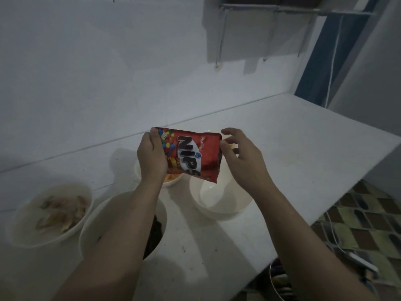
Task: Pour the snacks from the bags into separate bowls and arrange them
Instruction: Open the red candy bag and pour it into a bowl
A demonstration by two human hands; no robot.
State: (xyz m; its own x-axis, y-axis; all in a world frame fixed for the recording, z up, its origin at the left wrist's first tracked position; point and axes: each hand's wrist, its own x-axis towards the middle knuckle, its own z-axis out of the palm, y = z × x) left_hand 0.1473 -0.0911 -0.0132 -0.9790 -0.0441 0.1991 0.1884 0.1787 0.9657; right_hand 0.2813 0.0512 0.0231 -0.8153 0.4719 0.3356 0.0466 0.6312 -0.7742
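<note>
A red Nips candy bag (pixel 193 153) hangs in the air above an empty white bowl (pixel 219 198). My left hand (pixel 152 157) grips the bag's left edge. My right hand (pixel 240 157) is at the bag's right edge with fingers spread; it touches the bag but shows no firm grip. Behind my left wrist a white bowl (pixel 173 181) holds yellow snacks, mostly hidden. A bowl (pixel 156 231) under my left forearm holds dark snacks. At the far left a bowl (pixel 54 213) holds pale, brownish chips.
The white table (pixel 282 148) meets a white wall at the back and ends in an edge on the right, with a tiled floor (pixel 358 224) and a white cable below. A metal shelf bracket (pixel 271 9) hangs on the wall above.
</note>
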